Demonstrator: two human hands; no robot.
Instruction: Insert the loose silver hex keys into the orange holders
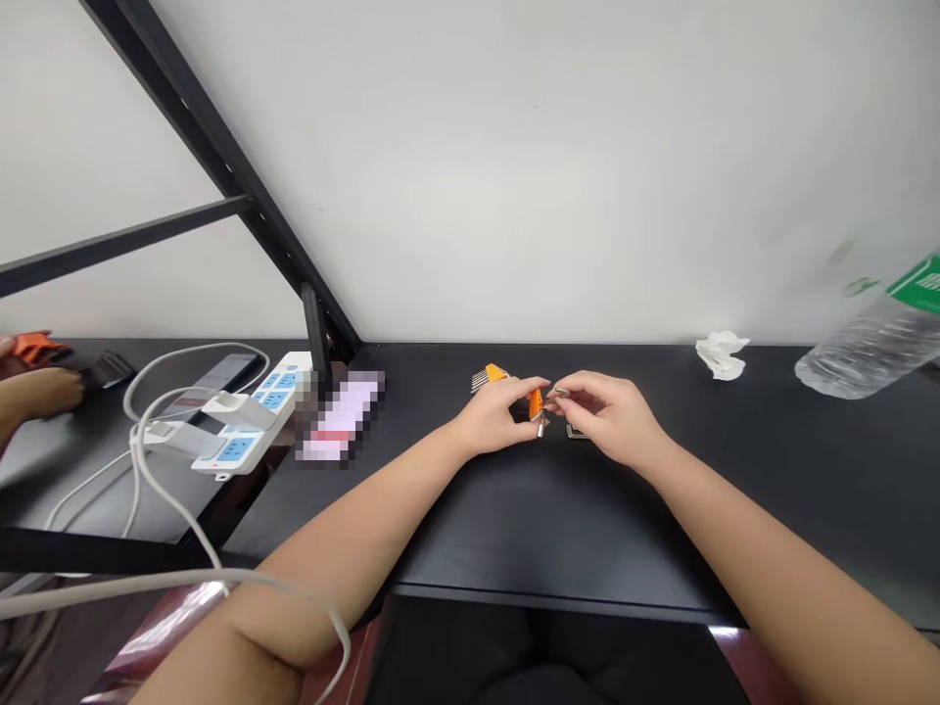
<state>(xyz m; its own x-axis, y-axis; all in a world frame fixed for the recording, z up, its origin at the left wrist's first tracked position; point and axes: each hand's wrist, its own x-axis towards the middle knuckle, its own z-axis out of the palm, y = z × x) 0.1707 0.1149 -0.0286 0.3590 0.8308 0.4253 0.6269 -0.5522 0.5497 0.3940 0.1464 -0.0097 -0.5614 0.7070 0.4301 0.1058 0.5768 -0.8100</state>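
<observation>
Between the thumb and fingers of my left hand (499, 416) is an orange plastic holder (536, 402) with a row of dark slots; a short metal end sticks out below it. My right hand (613, 416) pinches a small metal rod (560, 393) close to the holder's right side. The rod's exact kind is too small to make out. Under my right fingers, bent metal pieces (575, 431) lie on the black table (558, 529), partly hidden. Just behind my left hand, an orange piece (494, 372) has several thin metal prongs pointing left.
To the left are a pixelated phone (342, 416), a white power strip (257, 416) with chargers and looping white cables, and a black metal frame (242, 186). Another person's hand (55, 392) works at far left. Crumpled tissue (722, 354) and a plastic bottle (873, 338) are right.
</observation>
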